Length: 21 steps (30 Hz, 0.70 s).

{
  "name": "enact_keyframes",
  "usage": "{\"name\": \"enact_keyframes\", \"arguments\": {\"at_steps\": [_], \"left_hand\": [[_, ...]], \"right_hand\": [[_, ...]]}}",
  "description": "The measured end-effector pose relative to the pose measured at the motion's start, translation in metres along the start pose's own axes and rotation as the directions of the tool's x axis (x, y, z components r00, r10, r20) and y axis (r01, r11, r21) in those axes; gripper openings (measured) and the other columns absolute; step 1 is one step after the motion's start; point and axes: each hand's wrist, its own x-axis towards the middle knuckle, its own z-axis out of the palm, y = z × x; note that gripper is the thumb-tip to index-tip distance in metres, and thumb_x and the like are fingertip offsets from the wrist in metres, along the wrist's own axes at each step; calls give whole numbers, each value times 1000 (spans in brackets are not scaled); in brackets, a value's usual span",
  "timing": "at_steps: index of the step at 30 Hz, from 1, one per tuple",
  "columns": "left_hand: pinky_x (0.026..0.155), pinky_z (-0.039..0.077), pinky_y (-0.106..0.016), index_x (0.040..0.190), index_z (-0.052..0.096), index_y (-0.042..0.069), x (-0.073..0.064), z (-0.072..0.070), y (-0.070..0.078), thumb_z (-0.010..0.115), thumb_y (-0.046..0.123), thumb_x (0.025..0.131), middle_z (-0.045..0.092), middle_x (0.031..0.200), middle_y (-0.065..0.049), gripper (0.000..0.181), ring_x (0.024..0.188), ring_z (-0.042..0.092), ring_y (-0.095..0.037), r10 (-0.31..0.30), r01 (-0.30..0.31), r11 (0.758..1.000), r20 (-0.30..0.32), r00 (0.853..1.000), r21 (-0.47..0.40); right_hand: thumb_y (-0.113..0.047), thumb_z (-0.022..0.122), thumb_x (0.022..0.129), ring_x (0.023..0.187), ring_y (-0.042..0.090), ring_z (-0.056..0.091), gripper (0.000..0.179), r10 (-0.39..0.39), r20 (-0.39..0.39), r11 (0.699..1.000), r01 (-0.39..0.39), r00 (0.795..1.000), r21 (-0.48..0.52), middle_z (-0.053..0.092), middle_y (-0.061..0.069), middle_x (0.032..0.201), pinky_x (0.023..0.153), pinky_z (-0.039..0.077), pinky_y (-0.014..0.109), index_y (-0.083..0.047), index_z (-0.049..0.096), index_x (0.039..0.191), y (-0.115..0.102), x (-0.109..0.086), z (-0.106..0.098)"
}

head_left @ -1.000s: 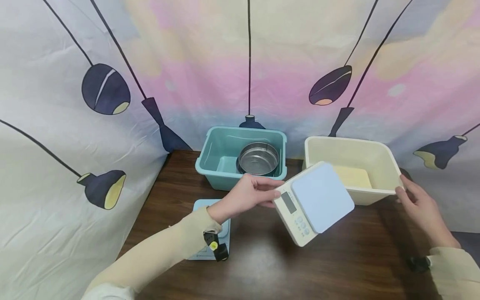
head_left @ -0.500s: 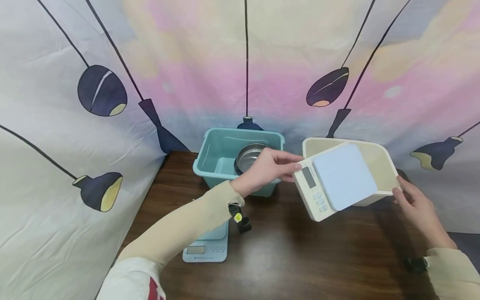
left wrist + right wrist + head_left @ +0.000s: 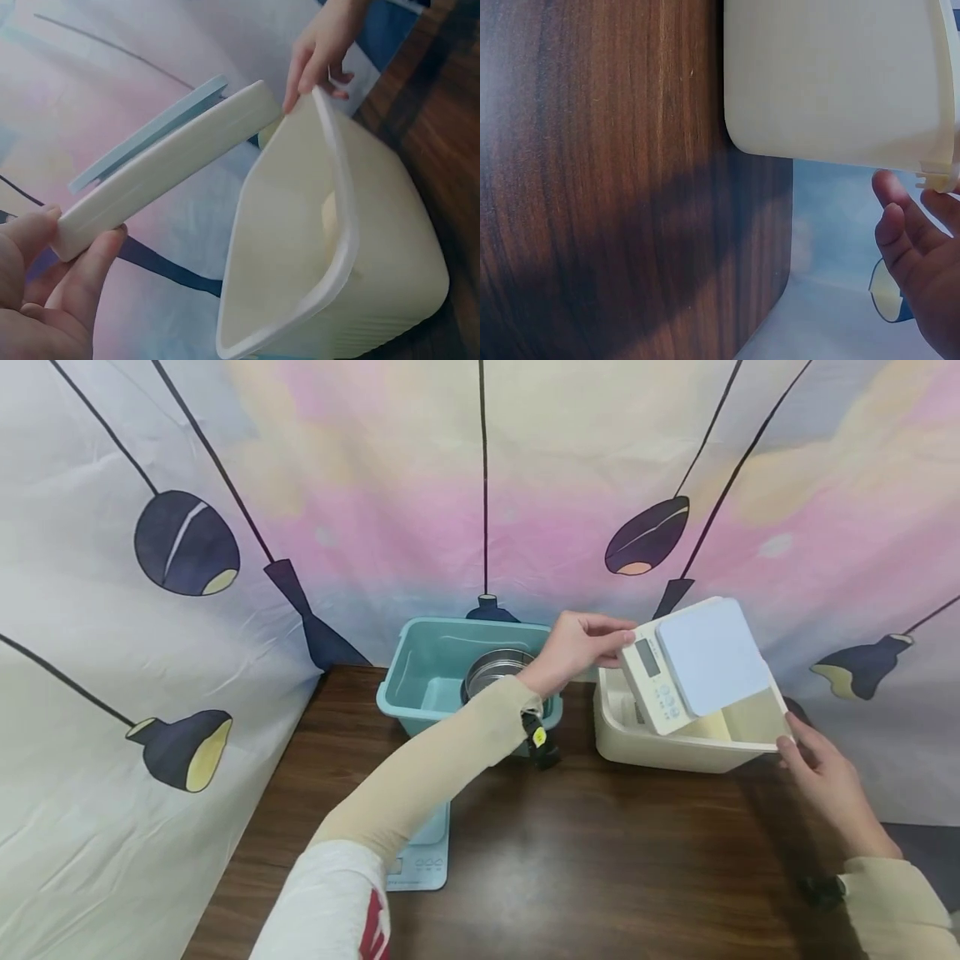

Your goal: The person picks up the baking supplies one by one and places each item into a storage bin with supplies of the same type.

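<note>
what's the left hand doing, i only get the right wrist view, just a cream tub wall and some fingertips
observer: the left hand holds a white kitchen scale by one end, tilted in the air above the cream tub
operator: is that tub empty
observer: no, a pale yellow block lies on its floor
operator: what else is on the table
observer: a teal tub with a round metal tin inside it, and a second, pale blue scale flat on the table under the left sleeve
</note>
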Motion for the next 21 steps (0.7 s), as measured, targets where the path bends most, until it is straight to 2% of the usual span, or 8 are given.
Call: {"name": "enact_keyframes", "arguments": {"at_steps": [1,6,12,15,17,21], "left_hand": [[75,66,-34,119,75,-6,6,2,-2,74,1,96,77,108,-21,24,87,78,-27,10,-10,1000,-10,1000,-8],[74,66,-34,116,76,-7,30,14,-13,74,2,96,77,106,-21,22,87,78,-32,20,-21,1000,-64,998,-9],[74,66,-36,114,77,-6,50,23,-27,75,2,96,77,104,-22,20,86,77,-36,16,-11,999,-105,994,51],[73,66,-37,112,78,-6,55,27,-34,75,1,95,77,104,-23,19,85,77,-38,20,-9,996,-128,992,91],[71,66,-36,112,78,-5,57,30,-38,75,2,95,77,104,-22,18,84,77,-36,11,5,993,-140,990,115],[69,66,-32,111,79,-4,57,36,-45,76,4,95,77,105,-20,17,79,77,-30,-7,31,986,-145,989,162]], "right_hand": [[-25,47,111,79,-26,41,59,-1,-2,1000,1,1000,-4,53,32,127,80,45,64,-4,29,163,0,0,0],[-27,47,112,78,-27,39,59,4,-7,1000,-4,1000,-20,54,32,124,78,47,62,-3,30,163,0,-1,0],[-26,48,111,77,-26,41,58,1,-23,1000,-2,1000,-28,59,29,114,77,47,50,-1,33,161,0,-3,1],[-27,49,111,77,-25,41,58,3,-29,999,-4,1000,-40,61,26,110,76,46,50,-3,34,161,0,-3,-1],[-28,49,111,77,-24,42,58,7,-33,999,-9,999,-43,61,24,108,76,45,44,-4,34,162,0,-3,-2],[-28,49,111,78,-24,43,58,19,-29,999,-20,999,-31,61,23,107,79,47,50,-5,34,162,0,-6,-2]]}}
